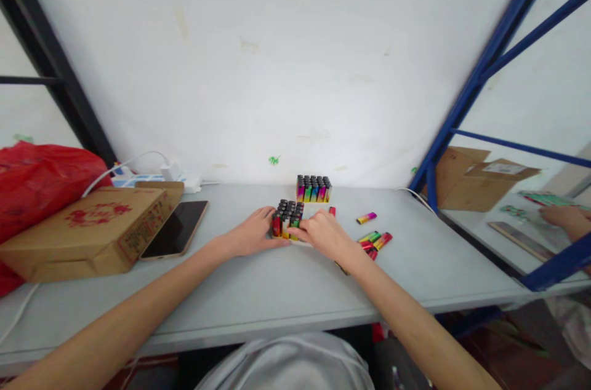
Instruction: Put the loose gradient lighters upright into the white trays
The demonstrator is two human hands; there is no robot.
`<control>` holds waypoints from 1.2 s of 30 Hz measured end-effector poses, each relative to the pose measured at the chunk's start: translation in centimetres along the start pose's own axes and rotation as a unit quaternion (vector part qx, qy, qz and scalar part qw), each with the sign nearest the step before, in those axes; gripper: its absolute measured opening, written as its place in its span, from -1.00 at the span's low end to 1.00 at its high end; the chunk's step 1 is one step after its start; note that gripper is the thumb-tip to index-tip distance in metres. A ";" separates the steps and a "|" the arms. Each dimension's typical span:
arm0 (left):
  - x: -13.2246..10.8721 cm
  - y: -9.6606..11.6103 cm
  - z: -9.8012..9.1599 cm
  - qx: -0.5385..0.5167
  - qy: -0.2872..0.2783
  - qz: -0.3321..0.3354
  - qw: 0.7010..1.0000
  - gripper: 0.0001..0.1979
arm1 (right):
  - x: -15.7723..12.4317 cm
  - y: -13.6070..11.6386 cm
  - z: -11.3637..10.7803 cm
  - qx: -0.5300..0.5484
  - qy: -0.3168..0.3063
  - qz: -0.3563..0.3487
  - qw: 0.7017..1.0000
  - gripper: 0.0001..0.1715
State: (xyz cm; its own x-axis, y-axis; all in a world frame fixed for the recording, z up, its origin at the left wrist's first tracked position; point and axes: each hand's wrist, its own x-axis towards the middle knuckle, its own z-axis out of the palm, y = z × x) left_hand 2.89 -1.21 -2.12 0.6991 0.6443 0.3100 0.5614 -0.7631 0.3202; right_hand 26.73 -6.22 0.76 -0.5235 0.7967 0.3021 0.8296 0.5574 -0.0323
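Mid-counter (258, 291), toward the back edge: left hand (252, 235) and right hand (325, 235) flank a block of upright lighters (287, 218), each grip open, fingers resting against its sides. Loose lighters (375, 240) lie just right.

The right hand (325, 234) is covering the near right side of the block of lighters (288, 218), and the left hand (255, 233) is masking its left base. Whether either hand is gripping cannot be told. The loose lighters (375, 240) are partly disappearing behind the right wrist. The red bag (39, 179) is running off the left edge. Print on the cardboard box (92, 227) is reading too small.
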 end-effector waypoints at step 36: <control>0.1 0.0 0.0 0.035 -0.034 -0.016 0.999 -0.31 | -11.2 8.2 -1.6 0.076 -0.040 0.126 0.988 -0.29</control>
State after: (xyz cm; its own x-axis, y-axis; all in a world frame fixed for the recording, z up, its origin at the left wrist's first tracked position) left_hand 2.97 -1.14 -2.13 0.7071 0.6656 0.2388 0.6121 -0.7452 0.2646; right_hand 39.70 -10.96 -1.40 -0.3220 0.9275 0.1899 0.9003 0.3621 -0.2417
